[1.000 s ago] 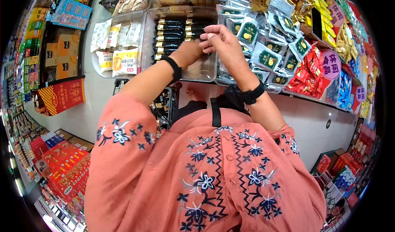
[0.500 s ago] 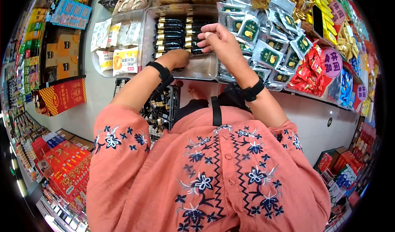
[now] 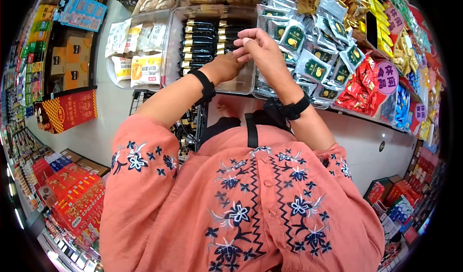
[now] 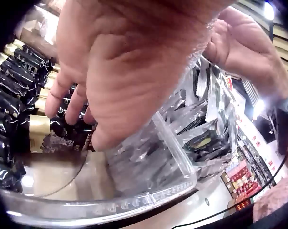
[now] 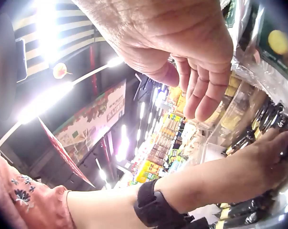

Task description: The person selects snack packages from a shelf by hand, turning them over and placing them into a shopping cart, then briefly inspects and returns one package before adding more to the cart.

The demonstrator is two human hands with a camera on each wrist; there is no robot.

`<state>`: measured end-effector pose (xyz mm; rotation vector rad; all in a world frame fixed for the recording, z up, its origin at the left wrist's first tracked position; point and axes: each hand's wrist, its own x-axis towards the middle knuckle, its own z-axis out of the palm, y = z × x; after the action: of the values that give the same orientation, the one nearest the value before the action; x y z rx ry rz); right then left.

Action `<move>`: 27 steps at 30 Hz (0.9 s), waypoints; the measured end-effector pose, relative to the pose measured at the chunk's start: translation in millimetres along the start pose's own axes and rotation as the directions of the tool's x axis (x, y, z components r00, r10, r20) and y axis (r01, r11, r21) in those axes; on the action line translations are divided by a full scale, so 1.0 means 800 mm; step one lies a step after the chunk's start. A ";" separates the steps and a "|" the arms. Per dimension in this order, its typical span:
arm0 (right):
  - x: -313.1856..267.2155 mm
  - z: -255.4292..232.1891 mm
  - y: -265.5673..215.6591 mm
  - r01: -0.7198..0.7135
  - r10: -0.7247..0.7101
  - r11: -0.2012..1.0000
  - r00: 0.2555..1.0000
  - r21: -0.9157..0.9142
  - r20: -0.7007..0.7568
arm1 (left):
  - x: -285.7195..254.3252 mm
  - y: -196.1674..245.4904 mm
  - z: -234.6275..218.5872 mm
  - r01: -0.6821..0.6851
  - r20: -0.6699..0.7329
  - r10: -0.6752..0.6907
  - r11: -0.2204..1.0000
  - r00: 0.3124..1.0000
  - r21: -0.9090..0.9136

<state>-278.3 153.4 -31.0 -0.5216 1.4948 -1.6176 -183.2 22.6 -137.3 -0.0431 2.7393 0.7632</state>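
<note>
In the head view, my left hand (image 3: 226,67) reaches into the near end of a clear plastic bin (image 3: 181,19) with rows of black, gold-ended packets (image 3: 200,40). Its fingers bend over one black-and-gold packet (image 4: 41,133) in the left wrist view, the thumb at that packet's end. Part of the packet is hidden under the hand. My right hand (image 3: 260,50) hovers by the bin's right wall, fingers loosely bent, nothing in it. The right wrist view also shows that hand (image 5: 191,62) empty, with the left arm below it.
Silver-and-green packets (image 3: 313,67) heap to the right, with red-wrapped sweets (image 3: 359,91) beyond. On the left, another clear bin holds white and yellow packets (image 3: 146,69). A wire cart (image 3: 185,127) with dark packets stands under my left arm.
The left hand went from the right column to the near end of the left column, then back right to the right column's near end. My right hand has barely moved.
</note>
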 end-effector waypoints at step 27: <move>0.112 0.028 0.196 0.458 0.369 0.306 0.751 -0.835 0.547 | -0.319 -0.011 -0.012 0.034 -0.263 -0.814 0.327 0.517 -0.944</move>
<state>-263.4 80.6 -197.2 -1.6553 1.6875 -0.1506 59.2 -2.4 -59.7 -1.6988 2.1691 2.2146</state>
